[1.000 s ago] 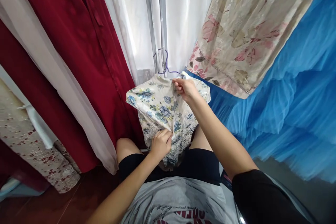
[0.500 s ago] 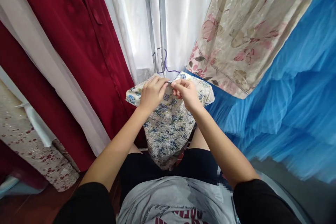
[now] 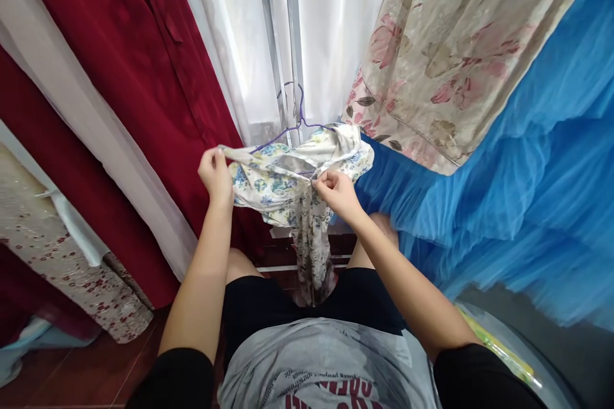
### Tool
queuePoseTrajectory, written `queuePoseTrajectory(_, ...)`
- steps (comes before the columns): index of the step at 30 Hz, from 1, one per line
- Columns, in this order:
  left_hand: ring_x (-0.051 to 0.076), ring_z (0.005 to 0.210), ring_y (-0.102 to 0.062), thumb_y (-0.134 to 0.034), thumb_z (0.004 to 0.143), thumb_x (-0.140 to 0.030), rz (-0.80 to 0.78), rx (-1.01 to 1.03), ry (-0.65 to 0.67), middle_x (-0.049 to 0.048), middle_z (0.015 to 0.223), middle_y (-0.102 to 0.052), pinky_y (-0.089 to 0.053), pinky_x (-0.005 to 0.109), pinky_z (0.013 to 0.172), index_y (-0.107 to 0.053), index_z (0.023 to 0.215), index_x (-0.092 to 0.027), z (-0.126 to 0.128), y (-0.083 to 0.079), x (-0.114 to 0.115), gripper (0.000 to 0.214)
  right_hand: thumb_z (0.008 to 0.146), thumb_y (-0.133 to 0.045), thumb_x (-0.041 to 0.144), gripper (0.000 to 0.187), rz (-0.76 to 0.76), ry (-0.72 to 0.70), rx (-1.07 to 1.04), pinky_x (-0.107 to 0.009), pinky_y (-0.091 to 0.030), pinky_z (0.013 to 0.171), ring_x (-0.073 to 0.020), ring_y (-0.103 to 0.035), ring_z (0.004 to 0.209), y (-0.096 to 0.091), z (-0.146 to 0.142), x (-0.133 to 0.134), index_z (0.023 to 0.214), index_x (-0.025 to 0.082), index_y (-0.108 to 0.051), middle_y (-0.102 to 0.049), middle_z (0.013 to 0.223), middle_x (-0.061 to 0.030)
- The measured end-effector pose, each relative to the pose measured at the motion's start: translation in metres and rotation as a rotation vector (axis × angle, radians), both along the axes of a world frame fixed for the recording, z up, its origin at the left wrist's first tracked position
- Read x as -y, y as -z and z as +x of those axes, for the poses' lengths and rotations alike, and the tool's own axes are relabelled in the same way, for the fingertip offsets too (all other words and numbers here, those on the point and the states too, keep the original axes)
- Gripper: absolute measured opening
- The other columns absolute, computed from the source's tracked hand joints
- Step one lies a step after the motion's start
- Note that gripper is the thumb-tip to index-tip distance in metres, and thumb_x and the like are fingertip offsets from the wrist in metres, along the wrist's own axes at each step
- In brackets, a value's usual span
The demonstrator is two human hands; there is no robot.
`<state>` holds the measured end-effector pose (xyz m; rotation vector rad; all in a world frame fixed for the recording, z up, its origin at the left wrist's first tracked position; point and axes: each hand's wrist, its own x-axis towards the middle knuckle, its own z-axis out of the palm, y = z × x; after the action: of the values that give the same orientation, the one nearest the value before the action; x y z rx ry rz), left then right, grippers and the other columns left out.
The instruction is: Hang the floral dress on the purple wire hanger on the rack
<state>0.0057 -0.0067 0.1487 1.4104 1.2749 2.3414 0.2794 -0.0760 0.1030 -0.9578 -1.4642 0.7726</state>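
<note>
In front of me a cream dress [image 3: 268, 185] with blue and yellow flowers hangs partly on a purple wire hanger [image 3: 303, 108]. My left hand [image 3: 215, 176] is closed on the dress's left shoulder or sleeve edge and holds it stretched out to the side. My right hand [image 3: 337, 190] pinches the front neckline near the middle. Between the hands the neck opening gapes, and part of the hanger bar shows inside it. The lower part of the dress hangs bunched between my knees. The hanger's hook is near two grey metal poles [image 3: 283, 45].
Red fabric [image 3: 187, 108] and a white curtain [image 3: 326, 25] hang at the left and back. A beige floral garment [image 3: 432, 70] and blue ruffled tulle [image 3: 522, 185] hang on the right. A plastic-wrapped flowered roll [image 3: 115, 294] stands at the lower left on red tiles [image 3: 91, 358].
My left hand has moved from the neckline out to the left, pulling the shoulder fabric with it. My right hand has lowered slightly. The dress has gone from spread flat to bunched, with its neck open.
</note>
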Motion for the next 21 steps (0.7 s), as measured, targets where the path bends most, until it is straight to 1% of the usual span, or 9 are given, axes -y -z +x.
queuePoseTrajectory(3, 0.01, 0.071, -0.06, -0.057, 0.093, -0.031, -0.362, 0.492, 0.17, -0.0016, 0.081, -0.061, -0.048, 0.023, 0.075, -0.058, 0.094, -0.017, -0.002, 0.058, -0.002, 0.014, 0.078, -0.064, 0.033, 0.017, -0.004, 0.003, 0.016, -0.025, -0.032, 0.049, -0.0115, -0.045, 0.046, 0.008, -0.002, 0.005, 0.068, 0.021, -0.056, -0.055, 0.051, 0.0033)
queuePoseTrajectory(6, 0.013, 0.069, -0.064, -0.065, 0.087, -0.037, -0.503, 0.507, 0.292, 0.0006, 0.08, -0.065, -0.05, 0.028, 0.074, -0.058, 0.093, -0.018, 0.018, 0.107, 0.009, 0.022, 0.077, -0.063, 0.036, 0.019, -0.054, 0.048, -0.02, -0.025, -0.032, 0.049, -0.0116, -0.044, 0.045, 0.027, 0.011, -0.004, 0.067, 0.021, -0.056, -0.055, 0.05, 0.003)
queuePoseTrajectory(7, 0.014, 0.071, -0.066, -0.068, 0.084, -0.038, -0.534, 0.48, 0.336, 0.0018, 0.08, -0.066, -0.051, 0.029, 0.075, -0.059, 0.092, -0.018, 0.026, 0.118, 0.013, 0.024, 0.076, -0.063, 0.038, 0.021, -0.082, 0.095, -0.046, -0.025, -0.032, 0.049, -0.0116, -0.043, 0.045, 0.035, 0.021, -0.01, 0.066, 0.021, -0.055, -0.054, 0.05, 0.0029)
queuePoseTrajectory(9, 0.018, 0.075, -0.07, -0.076, 0.077, -0.039, -0.597, 0.409, 0.436, 0.005, 0.082, -0.07, -0.051, 0.03, 0.076, -0.063, 0.088, -0.016, 0.04, 0.131, 0.022, 0.028, 0.075, -0.062, 0.042, 0.024, -0.138, 0.223, -0.09, -0.025, -0.031, 0.049, -0.0118, -0.042, 0.046, 0.054, 0.045, -0.02, 0.064, 0.022, -0.053, -0.053, 0.05, 0.0024)
queuePoseTrajectory(12, 0.021, 0.078, -0.072, -0.084, 0.067, -0.041, -0.663, 0.294, 0.565, 0.008, 0.084, -0.073, -0.05, 0.03, 0.075, -0.068, 0.084, -0.015, 0.057, 0.133, 0.029, 0.035, 0.075, -0.057, 0.044, 0.026, -0.217, 0.366, -0.081, -0.027, -0.032, 0.05, -0.0129, -0.04, 0.048, 0.086, 0.084, -0.028, 0.06, 0.023, -0.051, -0.051, 0.051, 0.0011)
queuePoseTrajectory(14, 0.022, 0.081, -0.072, -0.085, 0.067, -0.046, -0.639, 0.219, 0.627, 0.0074, 0.086, -0.073, -0.05, 0.03, 0.077, -0.069, 0.083, -0.016, 0.068, 0.126, 0.032, 0.038, 0.074, -0.056, 0.043, 0.027, -0.274, 0.362, -0.034, -0.028, -0.033, 0.05, -0.0135, -0.04, 0.047, 0.106, 0.101, -0.026, 0.057, 0.023, -0.05, -0.05, 0.049, 0.0003)
queuePoseTrajectory(16, 0.021, 0.084, -0.07, -0.08, 0.074, -0.051, -0.515, 0.1, 0.658, 0.006, 0.088, -0.073, -0.05, 0.03, 0.08, -0.069, 0.086, -0.017, 0.079, 0.115, 0.035, 0.038, 0.07, -0.06, 0.041, 0.025, -0.341, 0.317, 0.038, -0.028, -0.033, 0.049, -0.0142, -0.043, 0.047, 0.122, 0.109, -0.021, 0.055, 0.023, -0.051, -0.053, 0.048, -0.0009)
queuePoseTrajectory(19, 0.02, 0.086, -0.067, -0.067, 0.089, -0.048, -0.285, -0.173, 0.64, 0.0047, 0.089, -0.071, -0.051, 0.03, 0.082, -0.069, 0.093, -0.018, 0.099, 0.097, 0.048, 0.031, 0.062, -0.071, 0.034, 0.022, -0.394, 0.274, 0.142, -0.027, -0.036, 0.052, -0.0154, -0.049, 0.052, 0.131, 0.108, -0.013, 0.057, 0.021, -0.055, -0.058, 0.052, -0.0009)
queuePoseTrajectory(21, 0.019, 0.089, -0.066, -0.062, 0.095, -0.041, -0.216, -0.364, 0.642, 0.0048, 0.092, -0.072, -0.05, 0.03, 0.085, -0.07, 0.096, -0.018, 0.113, 0.086, 0.063, 0.024, 0.065, -0.075, 0.036, 0.024, -0.368, 0.236, 0.174, -0.027, -0.039, 0.057, -0.0161, -0.052, 0.059, 0.123, 0.098, -0.008, 0.062, 0.02, -0.057, -0.061, 0.059, -0.0006)
